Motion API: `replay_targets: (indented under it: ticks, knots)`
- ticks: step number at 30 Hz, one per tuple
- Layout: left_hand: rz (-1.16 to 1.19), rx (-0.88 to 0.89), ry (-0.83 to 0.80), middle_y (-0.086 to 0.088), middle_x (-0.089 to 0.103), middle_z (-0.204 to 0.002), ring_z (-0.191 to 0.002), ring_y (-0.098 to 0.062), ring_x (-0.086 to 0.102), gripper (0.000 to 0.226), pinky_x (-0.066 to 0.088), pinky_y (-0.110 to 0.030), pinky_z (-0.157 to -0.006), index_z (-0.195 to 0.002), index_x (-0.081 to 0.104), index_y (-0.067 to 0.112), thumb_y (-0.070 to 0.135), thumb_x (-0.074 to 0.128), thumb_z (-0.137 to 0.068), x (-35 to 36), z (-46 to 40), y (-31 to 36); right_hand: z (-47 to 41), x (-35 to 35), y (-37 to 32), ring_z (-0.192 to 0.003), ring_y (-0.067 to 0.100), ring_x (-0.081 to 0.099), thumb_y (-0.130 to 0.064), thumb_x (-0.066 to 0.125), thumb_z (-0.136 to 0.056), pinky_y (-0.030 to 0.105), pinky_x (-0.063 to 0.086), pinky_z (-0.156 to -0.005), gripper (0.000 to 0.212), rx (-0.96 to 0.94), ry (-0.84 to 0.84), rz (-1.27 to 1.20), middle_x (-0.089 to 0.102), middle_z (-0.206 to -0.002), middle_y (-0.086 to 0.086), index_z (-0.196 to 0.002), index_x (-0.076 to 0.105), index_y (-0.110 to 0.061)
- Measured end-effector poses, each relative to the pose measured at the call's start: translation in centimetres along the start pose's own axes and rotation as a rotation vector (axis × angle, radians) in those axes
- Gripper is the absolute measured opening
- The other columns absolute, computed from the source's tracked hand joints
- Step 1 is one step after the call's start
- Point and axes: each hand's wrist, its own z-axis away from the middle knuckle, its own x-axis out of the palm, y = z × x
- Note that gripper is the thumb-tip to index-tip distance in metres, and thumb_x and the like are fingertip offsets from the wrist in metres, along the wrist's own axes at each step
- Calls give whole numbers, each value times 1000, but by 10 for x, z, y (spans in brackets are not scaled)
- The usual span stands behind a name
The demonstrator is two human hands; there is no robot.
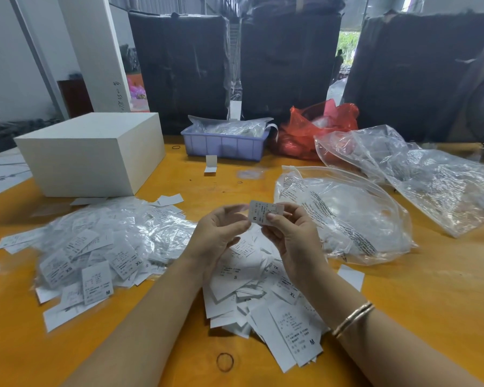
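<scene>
Fingers of the left hand [218, 236] and right hand [294, 241] pinch opposite ends of the M label [264, 211], its long axis crosswise, just above the label pile [243, 277].

Before you: a white label [265, 213] printed in black with a bold M, an orange table [419, 297] strewn with white, black-lettered loose tags [263, 291], a plain white box [90, 155], a lilac tray [224, 148], a translucent red bag [302, 127], clear black-printed bags [347, 219], and your gold bangle [352, 318].

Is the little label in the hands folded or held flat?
Flat: the left hand and right hand pinch the label at opposite edges, its printed M face showing.
</scene>
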Motion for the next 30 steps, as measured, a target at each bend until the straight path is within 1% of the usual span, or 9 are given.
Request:
replay_targets:
  ticks: [5, 10, 13, 16, 18, 21, 25, 27, 30]
  knots:
    - [-2, -3, 49, 9, 72, -95, -86, -5, 65, 30, 46, -21, -70, -92, 71, 26, 29, 76, -62, 0, 0, 1, 0, -5, -1, -65, 8, 60, 1, 58, -86, 18, 44, -61, 13, -67, -92, 369, 65, -79, 4, -93, 63, -9]
    - [-58, 15, 17, 7, 72, -85, -82, -9, 63, 21, 47, -21, -70, -88, 69, 21, 21, 75, -68, 0, 0, 0, 0, -9, -4, -55, 4, 54, 1, 55, -87, 13, 41, -55, 18, -103, -201, 534, 63, -66, -4, -84, 69, -10]
    - [-111, 26, -16, 0, 72, -82, -78, -13, 63, 23, 47, -24, -69, -93, 66, 15, 18, 74, -72, 2, 2, 1, 0, -8, -5, -61, 3, 55, 2, 56, -87, 15, 44, -57, 16, -134, -270, 594, 65, -75, 3, -93, 67, -8]
    - [-86, -7, -16, -5, 72, -88, -83, -15, 65, 21, 48, -24, -70, -95, 67, 14, 23, 71, -76, 0, 2, 5, -2, -10, -4, -63, 5, 56, -2, 63, -85, 19, 47, -60, 22, -170, -198, 544, 62, -75, 3, -103, 58, -14]
    - [-95, -9, 1, -2, 73, -86, -81, -11, 66, 7, 48, -22, -69, -90, 69, 16, 15, 68, -83, -2, 1, 6, -4, -12, -5, -62, 6, 56, -3, 65, -84, 18, 48, -59, 19, -215, -133, 527, 63, -75, 5, -98, 56, -14]
    - [-171, 17, 38, 9, 72, -77, -72, -1, 64, 9, 44, -19, -64, -88, 70, 21, 14, 69, -83, -2, 0, 3, -2, -11, -1, -67, 7, 60, -3, 63, -85, 20, 50, -59, 8, -299, -91, 586, 65, -77, 4, -89, 63, -10]
    - [-179, 54, 50, 5, 74, -82, -76, -5, 67, 15, 46, -15, -62, -91, 70, 21, 9, 69, -82, 1, 0, 0, 3, -3, 8, -97, 11, 63, -12, 53, -94, 19, 49, -84, 21, -338, -128, 754, 67, -106, -1, -108, 68, -7]
    - [-161, 70, 38, -1, 74, -86, -81, -10, 69, 18, 50, -17, -64, -94, 69, 20, 7, 69, -82, 1, 0, -1, 8, 2, 10, -112, 3, 52, -20, 42, -99, 13, 39, -96, 34, -267, -269, 836, 58, -124, -4, -129, 54, -8]
    - [-225, 81, 26, -8, 73, -88, -79, -15, 70, 20, 52, -20, -60, -99, 66, 21, 11, 69, -83, -1, 1, 1, 10, 2, 13, -128, 13, 40, -43, 27, -100, 38, 27, -110, 53, -232, -397, 1054, 47, -140, 4, -144, 34, -14]
